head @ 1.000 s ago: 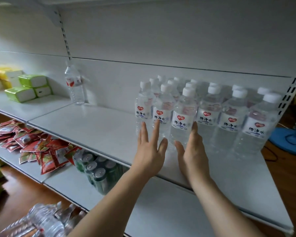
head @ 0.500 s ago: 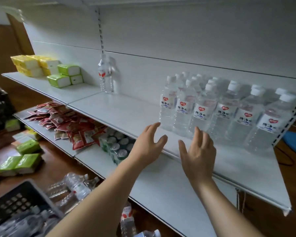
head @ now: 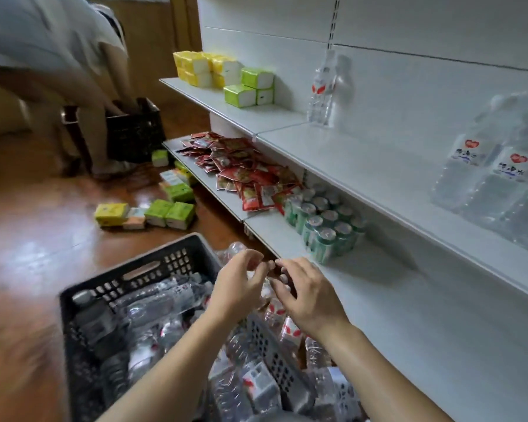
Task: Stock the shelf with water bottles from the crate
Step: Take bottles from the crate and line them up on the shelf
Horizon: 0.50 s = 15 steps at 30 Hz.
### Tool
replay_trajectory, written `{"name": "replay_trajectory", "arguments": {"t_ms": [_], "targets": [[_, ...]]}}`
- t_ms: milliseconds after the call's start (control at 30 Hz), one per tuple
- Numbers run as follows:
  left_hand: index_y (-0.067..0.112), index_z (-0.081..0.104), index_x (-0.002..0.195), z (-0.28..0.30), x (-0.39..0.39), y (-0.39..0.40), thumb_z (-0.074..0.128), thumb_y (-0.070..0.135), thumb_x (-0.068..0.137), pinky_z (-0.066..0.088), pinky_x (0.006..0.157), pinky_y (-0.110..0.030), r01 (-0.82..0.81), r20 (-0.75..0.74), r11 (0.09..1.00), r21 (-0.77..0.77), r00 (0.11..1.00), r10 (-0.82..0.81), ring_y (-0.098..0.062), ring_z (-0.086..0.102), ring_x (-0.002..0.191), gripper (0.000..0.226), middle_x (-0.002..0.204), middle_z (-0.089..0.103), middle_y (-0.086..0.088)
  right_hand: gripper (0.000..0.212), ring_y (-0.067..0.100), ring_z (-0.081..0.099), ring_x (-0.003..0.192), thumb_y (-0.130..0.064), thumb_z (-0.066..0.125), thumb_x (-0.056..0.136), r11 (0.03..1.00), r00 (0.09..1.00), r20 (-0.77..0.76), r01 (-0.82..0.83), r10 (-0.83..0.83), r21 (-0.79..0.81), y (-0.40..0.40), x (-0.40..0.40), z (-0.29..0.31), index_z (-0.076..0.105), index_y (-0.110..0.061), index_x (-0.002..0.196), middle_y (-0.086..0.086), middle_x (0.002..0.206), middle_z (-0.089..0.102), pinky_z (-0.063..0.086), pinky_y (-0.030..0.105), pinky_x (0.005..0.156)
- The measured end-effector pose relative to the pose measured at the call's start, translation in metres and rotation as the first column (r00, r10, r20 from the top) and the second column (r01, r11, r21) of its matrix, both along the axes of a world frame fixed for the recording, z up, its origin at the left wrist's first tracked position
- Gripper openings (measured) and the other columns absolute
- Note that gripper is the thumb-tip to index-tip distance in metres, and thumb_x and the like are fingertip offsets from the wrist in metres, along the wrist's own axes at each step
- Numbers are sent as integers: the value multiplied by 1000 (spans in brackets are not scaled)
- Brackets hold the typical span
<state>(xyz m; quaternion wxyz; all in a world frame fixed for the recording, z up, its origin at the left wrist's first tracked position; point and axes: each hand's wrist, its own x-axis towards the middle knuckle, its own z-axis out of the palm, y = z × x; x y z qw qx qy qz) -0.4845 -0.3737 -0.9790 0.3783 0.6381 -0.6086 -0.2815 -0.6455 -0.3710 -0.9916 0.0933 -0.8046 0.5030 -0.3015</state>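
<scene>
A black plastic crate (head: pixel 134 272) stands on the floor at the lower left, with several clear water bottles (head: pixel 153 303) lying in it. More bottles (head: pixel 287 330) lie between the crate and the shelving. My left hand (head: pixel 238 287) and my right hand (head: pixel 308 296) hover side by side over these bottles, fingers loosely curled and holding nothing. On the white shelf (head: pixel 363 159), a group of stocked bottles (head: pixel 500 184) stands at the right edge, blurred. A single bottle (head: pixel 320 92) stands against the back panel.
Another person (head: pixel 58 56) bends over a second black crate (head: pixel 134 132) at the back left. Tissue packs (head: pixel 162 211) lie on the wooden floor. Red snack packets (head: pixel 241 169) and green cans (head: pixel 323 226) fill the lower shelf; yellow and green tissue packs (head: pixel 226 74) sit higher up.
Both hands have left the bottles on the shelf and dropped to the crate. The view has swung down and left, bringing the crate and the other person into sight.
</scene>
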Motion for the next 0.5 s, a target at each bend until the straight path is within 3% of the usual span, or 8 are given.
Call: {"name": "replay_trajectory", "arguments": {"t_ms": [67, 167, 300, 400, 500], "targets": [[20, 66, 113, -21, 33, 10, 55, 21, 96, 53, 85, -32, -59, 18, 991, 117, 998, 57, -12, 64, 94, 20, 105, 70, 5, 39, 20, 59, 98, -39, 51, 95, 997, 998, -31, -53, 55, 60, -2, 29, -17, 61, -15, 125, 3, 111, 64, 52, 34, 86], [19, 63, 113, -56, 76, 25, 53, 15, 95, 57, 81, -37, -130, 70, 946, 297, 991, 114, -20, 67, 92, 21, 107, 70, 0, 48, 20, 54, 115, -44, 46, 96, 975, 987, -100, -108, 129, 195, -2, 68, -43, 55, -18, 135, 1, 127, 59, 44, 31, 99], [18, 60, 117, -101, 115, 38, 54, 18, 92, 50, 85, -31, -182, 136, 902, 391, 981, 139, -19, 63, 98, 26, 114, 68, -1, 55, 19, 41, 132, -38, 46, 101, 907, 952, -229, -94, 203, 410, 1, 107, -82, 34, -20, 152, 0, 145, 45, 37, 34, 110], [18, 57, 129, -127, 135, 37, 58, 30, 94, 46, 98, -33, -202, 198, 921, 333, 970, 141, -22, 57, 120, 37, 129, 62, -5, 62, 20, 33, 139, -38, 46, 102, 856, 910, -311, -83, 274, 511, 2, 126, -104, 23, -21, 156, -1, 152, 36, 33, 37, 114], [19, 36, 150, -137, 157, 27, 52, 48, 96, 34, 116, -44, -210, 394, 898, 386, 918, 46, -27, 34, 143, 63, 154, 39, -8, 67, 22, 28, 143, -37, 47, 102, 827, 873, -366, -72, 323, 558, 0, 145, -115, 14, -21, 158, 0, 156, 30, 32, 40, 116]]}}
